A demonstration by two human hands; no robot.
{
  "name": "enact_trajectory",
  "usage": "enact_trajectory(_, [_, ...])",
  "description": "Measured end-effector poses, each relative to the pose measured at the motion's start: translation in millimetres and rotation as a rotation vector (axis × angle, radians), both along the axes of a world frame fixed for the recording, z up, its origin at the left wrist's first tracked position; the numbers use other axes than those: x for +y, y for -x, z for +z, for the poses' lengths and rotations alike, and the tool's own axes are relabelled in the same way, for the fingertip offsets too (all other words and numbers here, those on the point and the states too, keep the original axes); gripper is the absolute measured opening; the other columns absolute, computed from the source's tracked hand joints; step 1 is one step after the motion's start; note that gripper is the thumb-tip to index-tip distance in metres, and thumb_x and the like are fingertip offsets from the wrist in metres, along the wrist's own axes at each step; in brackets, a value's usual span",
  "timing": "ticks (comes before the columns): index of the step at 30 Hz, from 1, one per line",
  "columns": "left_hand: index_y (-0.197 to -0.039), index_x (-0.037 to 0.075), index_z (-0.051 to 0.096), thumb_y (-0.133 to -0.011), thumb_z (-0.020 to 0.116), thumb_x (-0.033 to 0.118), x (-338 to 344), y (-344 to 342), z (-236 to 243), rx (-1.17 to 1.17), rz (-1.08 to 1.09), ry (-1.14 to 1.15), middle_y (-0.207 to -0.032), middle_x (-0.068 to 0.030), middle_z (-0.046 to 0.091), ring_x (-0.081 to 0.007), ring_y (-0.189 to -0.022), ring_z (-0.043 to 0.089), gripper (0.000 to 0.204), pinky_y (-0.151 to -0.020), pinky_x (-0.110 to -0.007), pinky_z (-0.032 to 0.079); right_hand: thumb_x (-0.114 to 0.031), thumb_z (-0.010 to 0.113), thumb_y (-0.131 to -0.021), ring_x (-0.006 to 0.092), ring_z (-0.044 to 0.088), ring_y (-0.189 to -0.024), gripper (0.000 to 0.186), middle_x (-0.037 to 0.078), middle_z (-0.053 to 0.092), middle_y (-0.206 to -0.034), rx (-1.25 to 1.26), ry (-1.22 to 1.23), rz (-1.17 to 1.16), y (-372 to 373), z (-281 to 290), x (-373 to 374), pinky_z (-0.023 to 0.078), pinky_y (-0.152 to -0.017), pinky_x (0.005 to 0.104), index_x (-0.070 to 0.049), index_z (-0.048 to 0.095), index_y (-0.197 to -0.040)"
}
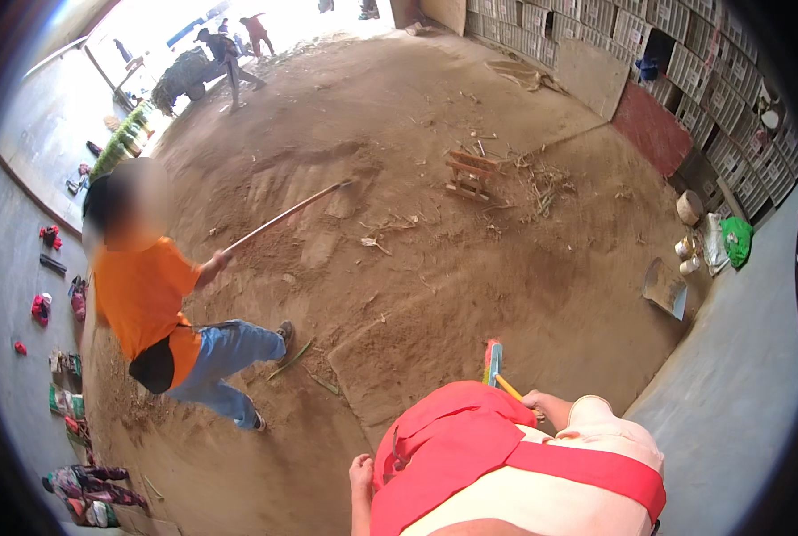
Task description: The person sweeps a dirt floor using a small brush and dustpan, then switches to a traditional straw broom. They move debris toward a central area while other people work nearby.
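Observation:
My right hand (534,399), at the right front of my body, is closed round the yellow handle of a broom (495,359). Its blue head with red and green bristles rests on or just above the brown dirt floor (434,330), beyond my red apron (457,420). The apron hides part of the floor under me. At the left of the apron hangs my left hand (360,471), its fingers curled, with nothing visible in them. On the left, a co-worker (149,286) in an orange top and jeans holds a long-handled tool (283,217), its dark head on the dirt.
A small wooden stool (472,171) stands beside scattered dry stalks (546,183). A dustpan (667,288) and a green bag (736,239) lie along the right wall. Stacked crates (577,36) line the far right. Beyond the doorway a person handles a loaded cart (184,79).

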State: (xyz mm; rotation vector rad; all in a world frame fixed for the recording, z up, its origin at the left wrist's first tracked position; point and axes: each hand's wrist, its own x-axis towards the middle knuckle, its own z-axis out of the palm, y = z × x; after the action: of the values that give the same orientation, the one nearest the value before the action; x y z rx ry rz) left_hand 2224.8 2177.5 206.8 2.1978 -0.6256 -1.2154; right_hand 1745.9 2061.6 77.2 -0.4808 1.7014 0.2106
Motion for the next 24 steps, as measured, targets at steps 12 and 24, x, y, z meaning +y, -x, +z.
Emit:
enact_trajectory(12, [-0.064, 0.008, 0.055, -0.077, 0.047, 0.015, 257, -76, -191, -0.211, -0.022, -0.238, -0.057, -0.0017, 0.052, -0.0174, -0.054, 0.050, 0.018, -0.048, -0.035, 0.038, -0.029, 0.065, -0.072, 0.0218, 0.039, -0.027, 0.032, 0.011, 0.042, -0.038, -0.276, -0.120, 0.398, -77, 14, -66, 0.037, -0.034, 0.0407, -0.007, 0.052, -0.053])
enact_trajectory(24, [-0.086, 0.007, 0.067, -0.081, 0.054, 0.022, 212, 50, -168, -0.132, 0.505, 0.139, -0.078, -0.0108, 0.065, -0.0202, -0.067, 0.062, 0.020, -0.064, -0.035, 0.049, -0.032, 0.074, -0.067, 0.0180, 0.040, -0.034, 0.030, 0.007, 0.048, -0.047, -0.045, 0.218, 0.710, -116, 5, -118, 0.029, -0.034, 0.0360, -0.008, 0.057, -0.059])
